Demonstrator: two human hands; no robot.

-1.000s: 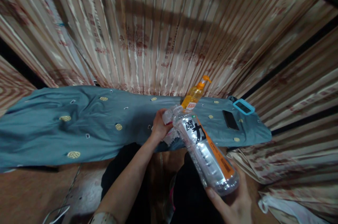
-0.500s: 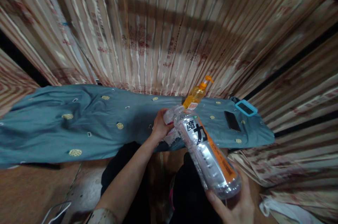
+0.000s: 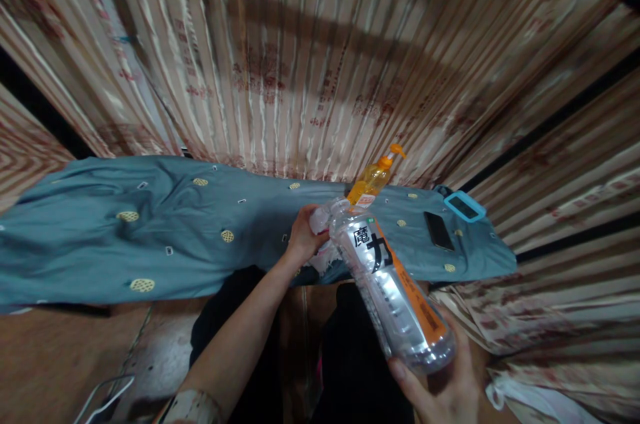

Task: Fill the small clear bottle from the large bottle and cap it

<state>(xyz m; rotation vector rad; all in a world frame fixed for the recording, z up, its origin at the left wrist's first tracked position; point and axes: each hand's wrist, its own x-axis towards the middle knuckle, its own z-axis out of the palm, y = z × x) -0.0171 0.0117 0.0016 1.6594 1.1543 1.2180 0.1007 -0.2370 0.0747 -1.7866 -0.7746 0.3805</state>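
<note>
A large clear plastic bottle [image 3: 395, 291] with a silver and orange label is tilted, its mouth up and to the left. My right hand [image 3: 445, 381] is closed around its base. At the bottle's mouth, my left hand [image 3: 304, 237] is closed on a small clear plastic container [image 3: 320, 219]; whether the two touch, I cannot tell. Below my left fingers shows a ragged whitish-pink piece [image 3: 327, 256], its kind unclear. Just behind the bottle's neck stands a pump bottle [image 3: 373, 181] of yellow liquid with an orange pump.
A teal cloth with pineapple prints [image 3: 180, 211] covers the long surface ahead. On its right side lie a black phone [image 3: 439, 231] and a blue-framed device [image 3: 465, 207]. Patterned curtains [image 3: 280, 77] hang behind. A white cable [image 3: 113, 397] is on the floor at lower left.
The view has shifted very slightly. Both hands keep their grip, and the large bottle stays tilted at nearly the same angle.
</note>
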